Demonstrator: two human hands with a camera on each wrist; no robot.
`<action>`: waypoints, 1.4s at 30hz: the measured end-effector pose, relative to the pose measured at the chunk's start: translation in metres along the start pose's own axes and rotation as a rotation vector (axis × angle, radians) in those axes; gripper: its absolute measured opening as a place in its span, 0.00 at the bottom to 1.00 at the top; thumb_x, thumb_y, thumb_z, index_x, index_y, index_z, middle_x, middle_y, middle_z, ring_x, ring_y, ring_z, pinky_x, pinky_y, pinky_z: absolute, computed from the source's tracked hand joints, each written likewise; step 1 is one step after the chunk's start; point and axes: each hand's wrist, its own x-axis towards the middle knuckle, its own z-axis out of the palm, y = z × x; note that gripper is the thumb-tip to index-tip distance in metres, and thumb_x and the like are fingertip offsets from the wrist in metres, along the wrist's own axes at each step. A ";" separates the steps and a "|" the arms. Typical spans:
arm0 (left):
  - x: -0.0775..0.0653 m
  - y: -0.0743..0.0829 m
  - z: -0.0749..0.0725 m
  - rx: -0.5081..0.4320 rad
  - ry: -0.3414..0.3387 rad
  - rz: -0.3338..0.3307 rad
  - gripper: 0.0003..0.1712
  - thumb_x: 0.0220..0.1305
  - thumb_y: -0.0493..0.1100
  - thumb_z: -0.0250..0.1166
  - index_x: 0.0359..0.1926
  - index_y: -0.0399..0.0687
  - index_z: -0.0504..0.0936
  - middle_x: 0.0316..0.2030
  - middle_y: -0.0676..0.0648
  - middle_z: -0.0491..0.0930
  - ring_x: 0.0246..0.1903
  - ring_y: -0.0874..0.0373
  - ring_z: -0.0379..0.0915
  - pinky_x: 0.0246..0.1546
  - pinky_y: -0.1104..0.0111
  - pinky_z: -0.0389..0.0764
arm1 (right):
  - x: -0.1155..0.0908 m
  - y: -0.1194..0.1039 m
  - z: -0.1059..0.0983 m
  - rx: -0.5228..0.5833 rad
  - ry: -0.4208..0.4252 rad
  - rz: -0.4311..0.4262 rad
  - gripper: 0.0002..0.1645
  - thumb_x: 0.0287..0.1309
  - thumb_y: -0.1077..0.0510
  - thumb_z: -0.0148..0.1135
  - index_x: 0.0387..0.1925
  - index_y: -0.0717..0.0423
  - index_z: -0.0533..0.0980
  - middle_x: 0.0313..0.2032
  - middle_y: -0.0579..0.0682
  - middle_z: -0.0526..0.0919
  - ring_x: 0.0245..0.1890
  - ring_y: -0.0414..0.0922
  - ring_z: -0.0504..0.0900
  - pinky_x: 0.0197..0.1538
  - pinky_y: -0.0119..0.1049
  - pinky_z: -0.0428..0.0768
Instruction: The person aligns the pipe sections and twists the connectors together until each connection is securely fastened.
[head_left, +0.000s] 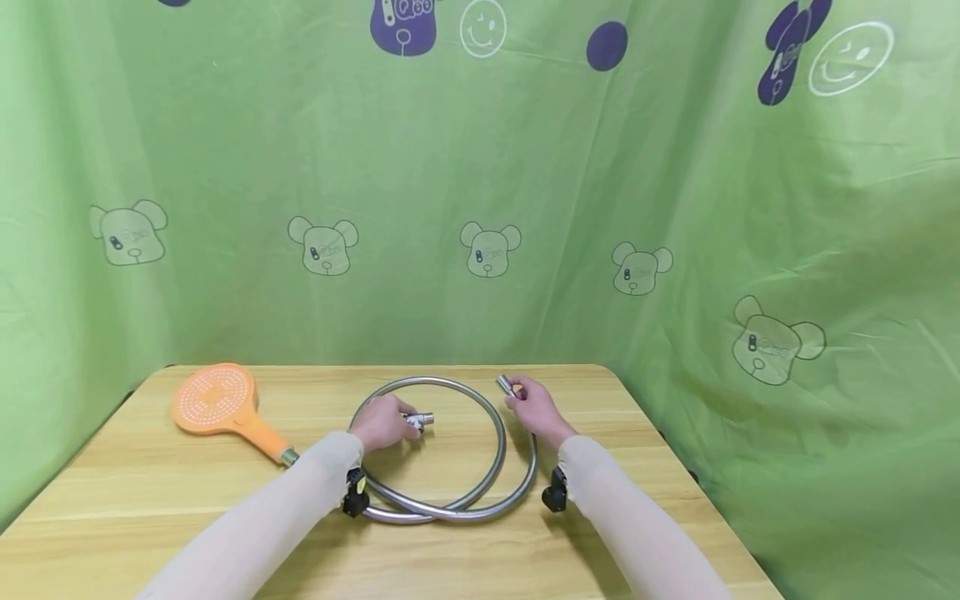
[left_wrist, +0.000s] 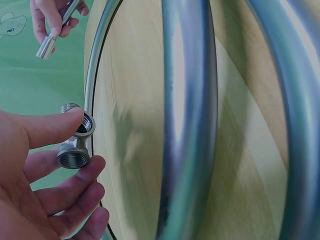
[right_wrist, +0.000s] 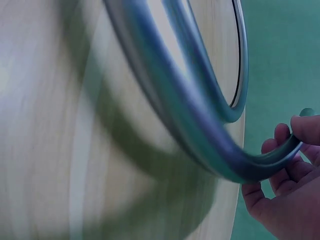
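My left hand [head_left: 382, 422] pinches one threaded metal fitting [left_wrist: 75, 143]; my right hand [head_left: 537, 408], one glossy looped hose [right_wrist: 182, 97]. I count one perforated orange showerhead [head_left: 219, 402].

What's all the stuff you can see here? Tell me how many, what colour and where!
Shower head: 1, orange, table's left
Hose: 1, silver, looped on the table
Metal fitting: 1, silver, in the left hand
Table: 1, light wood, underneath
Cloth: green, behind and right, with printed bears, smileys and purple shapes
Wrist cameras: 2, black, one per wrist
Sleeves: 2, pale, both arms
Left hand: 1, bare, above the loop
Right hand: 1, bare, holding a hose end
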 end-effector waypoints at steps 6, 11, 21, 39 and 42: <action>0.001 -0.001 0.001 -0.005 0.009 -0.004 0.19 0.50 0.49 0.77 0.46 0.56 0.90 0.43 0.53 0.88 0.42 0.55 0.76 0.52 0.56 0.77 | 0.002 -0.005 0.006 -0.007 -0.016 -0.039 0.19 0.64 0.67 0.60 0.56 0.58 0.76 0.31 0.50 0.73 0.29 0.43 0.69 0.30 0.32 0.71; 0.000 -0.003 -0.001 -0.026 0.006 -0.017 0.19 0.50 0.48 0.77 0.46 0.56 0.90 0.41 0.54 0.87 0.40 0.56 0.75 0.50 0.57 0.77 | 0.002 -0.010 0.010 -0.045 -0.032 -0.086 0.18 0.64 0.68 0.60 0.55 0.56 0.77 0.32 0.53 0.75 0.30 0.44 0.72 0.32 0.33 0.73; 0.001 -0.004 -0.006 -0.131 0.000 -0.046 0.24 0.51 0.44 0.77 0.52 0.48 0.87 0.50 0.48 0.87 0.42 0.54 0.76 0.49 0.56 0.77 | 0.006 -0.024 0.021 -0.099 -0.093 -0.171 0.18 0.66 0.68 0.59 0.56 0.57 0.77 0.34 0.58 0.80 0.32 0.45 0.75 0.34 0.35 0.75; 0.004 -0.010 -0.013 -0.137 0.007 -0.063 0.25 0.51 0.44 0.76 0.53 0.50 0.86 0.47 0.47 0.86 0.35 0.55 0.73 0.38 0.65 0.73 | 0.006 -0.036 0.039 -0.248 -0.205 -0.262 0.20 0.68 0.67 0.56 0.60 0.57 0.75 0.36 0.57 0.81 0.30 0.43 0.74 0.33 0.35 0.76; 0.004 -0.010 -0.016 -0.138 0.006 -0.066 0.25 0.50 0.44 0.77 0.53 0.51 0.87 0.45 0.49 0.87 0.34 0.56 0.73 0.36 0.66 0.72 | 0.006 -0.038 0.042 -0.273 -0.226 -0.270 0.21 0.68 0.66 0.56 0.61 0.56 0.75 0.38 0.58 0.82 0.32 0.44 0.75 0.36 0.37 0.78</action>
